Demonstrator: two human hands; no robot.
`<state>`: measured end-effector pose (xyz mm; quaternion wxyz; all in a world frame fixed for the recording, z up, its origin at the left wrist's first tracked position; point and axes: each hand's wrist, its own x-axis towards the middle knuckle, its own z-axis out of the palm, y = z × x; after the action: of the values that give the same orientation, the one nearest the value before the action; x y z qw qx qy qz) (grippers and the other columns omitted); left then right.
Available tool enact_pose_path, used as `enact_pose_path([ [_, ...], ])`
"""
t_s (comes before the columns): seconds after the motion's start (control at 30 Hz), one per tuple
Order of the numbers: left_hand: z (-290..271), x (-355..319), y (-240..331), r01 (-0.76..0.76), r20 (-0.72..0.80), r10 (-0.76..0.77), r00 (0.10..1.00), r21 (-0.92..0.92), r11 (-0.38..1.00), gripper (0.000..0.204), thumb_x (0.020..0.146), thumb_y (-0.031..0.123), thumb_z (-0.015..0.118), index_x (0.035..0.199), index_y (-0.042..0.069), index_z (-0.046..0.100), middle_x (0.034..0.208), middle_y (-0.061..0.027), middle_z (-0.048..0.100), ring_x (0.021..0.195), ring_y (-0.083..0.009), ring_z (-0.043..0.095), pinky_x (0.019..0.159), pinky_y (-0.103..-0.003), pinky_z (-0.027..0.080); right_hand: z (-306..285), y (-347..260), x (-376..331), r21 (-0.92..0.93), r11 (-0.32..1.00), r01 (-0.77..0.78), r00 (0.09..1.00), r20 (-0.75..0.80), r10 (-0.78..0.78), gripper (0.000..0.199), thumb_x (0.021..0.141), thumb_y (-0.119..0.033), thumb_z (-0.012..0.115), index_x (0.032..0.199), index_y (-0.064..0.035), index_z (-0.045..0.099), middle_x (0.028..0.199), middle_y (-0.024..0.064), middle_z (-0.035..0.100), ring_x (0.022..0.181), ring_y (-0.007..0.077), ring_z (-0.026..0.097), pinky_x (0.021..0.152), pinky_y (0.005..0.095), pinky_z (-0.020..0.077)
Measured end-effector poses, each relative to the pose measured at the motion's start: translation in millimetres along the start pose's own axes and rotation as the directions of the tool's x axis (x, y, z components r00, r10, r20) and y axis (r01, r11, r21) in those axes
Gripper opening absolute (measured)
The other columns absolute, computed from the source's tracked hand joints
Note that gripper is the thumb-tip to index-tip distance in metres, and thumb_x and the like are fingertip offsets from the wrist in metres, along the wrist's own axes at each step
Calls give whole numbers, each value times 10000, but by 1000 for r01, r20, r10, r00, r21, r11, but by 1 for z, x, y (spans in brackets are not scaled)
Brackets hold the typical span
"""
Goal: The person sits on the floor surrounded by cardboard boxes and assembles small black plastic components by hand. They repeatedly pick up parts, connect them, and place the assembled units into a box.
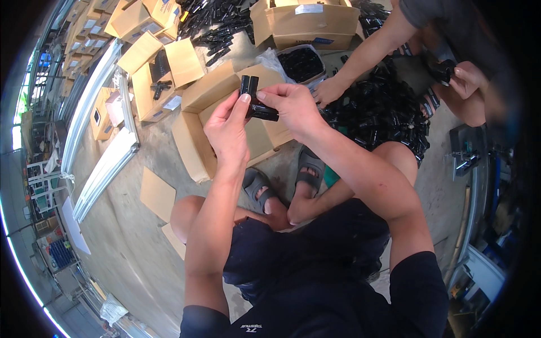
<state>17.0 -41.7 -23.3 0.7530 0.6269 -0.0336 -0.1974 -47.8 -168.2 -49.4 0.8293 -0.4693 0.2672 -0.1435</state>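
In front of me, above an open cardboard box, both my hands are raised with fingers closed on a glossy black tubular part. My left hand pinches its upright section, the thumb lying across the front. My right hand grips it from the other side, near a stubby section pointing sideways. Whether the two sections are one piece or two pressed together, I cannot tell. Right of the box, a large heap of similar black parts covers the floor.
Another person's hand reaches to the heap; their other hand is by a black part. A lined tub of black pieces stands beyond the box. Cardboard boxes and white metal profiles lie around. My sandalled feet are close by.
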Motion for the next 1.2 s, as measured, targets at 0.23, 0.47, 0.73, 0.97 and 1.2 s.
enact_pose_path([
  [0.23, 1, -2, 6, 12, -11, -12, 1000, -16, 1000, 326, 935, 82, 769, 1214, -72, 697, 1051, -101, 743, 871, -113, 696, 797, -254, 571, 8, 2, -5, -68, 997, 32, 998, -55, -35, 176, 941, -133, 751, 943, 43, 756, 851, 51, 733, 740, 84, 623, 667, 259, 494],
  [0.47, -2, -1, 2, 2, -21, -2, 1000, -8, 1000, 305, 935, 113, 774, 1192, -40, 712, 1013, -73, 749, 844, -109, 691, 741, -263, 561, 10, -4, -11, -108, 993, 51, 998, -29, -54, 179, 949, -141, 737, 965, 37, 747, 838, 42, 721, 723, 74, 601, 644, 250, 464],
  [0.73, -1, -1, 0, -28, -10, 29, 1000, 28, 999, 306, 940, 121, 772, 1192, -41, 713, 1031, -80, 749, 855, -116, 695, 772, -287, 574, 4, -8, -10, -158, 985, 64, 998, -2, -65, 174, 946, -126, 726, 976, 44, 740, 847, 50, 724, 733, 79, 615, 646, 252, 478],
  [0.97, 1, -3, -1, -66, -10, 67, 998, 30, 997, 308, 950, 108, 758, 1205, -55, 703, 1041, -90, 745, 861, -115, 692, 772, -272, 574, 6, -8, -11, -135, 989, 61, 998, -16, -63, 158, 937, -114, 740, 950, 43, 750, 844, 50, 729, 725, 81, 613, 642, 253, 478],
  [1.2, 3, -6, 0, -95, -1, 95, 995, 77, 993, 311, 949, 65, 748, 1212, -92, 691, 1047, -105, 747, 891, -102, 683, 821, -246, 553, 1, -9, -13, -147, 989, -27, 1000, 0, 28, 160, 946, -103, 752, 1027, 34, 747, 952, 49, 744, 833, 78, 640, 770, 245, 503],
])
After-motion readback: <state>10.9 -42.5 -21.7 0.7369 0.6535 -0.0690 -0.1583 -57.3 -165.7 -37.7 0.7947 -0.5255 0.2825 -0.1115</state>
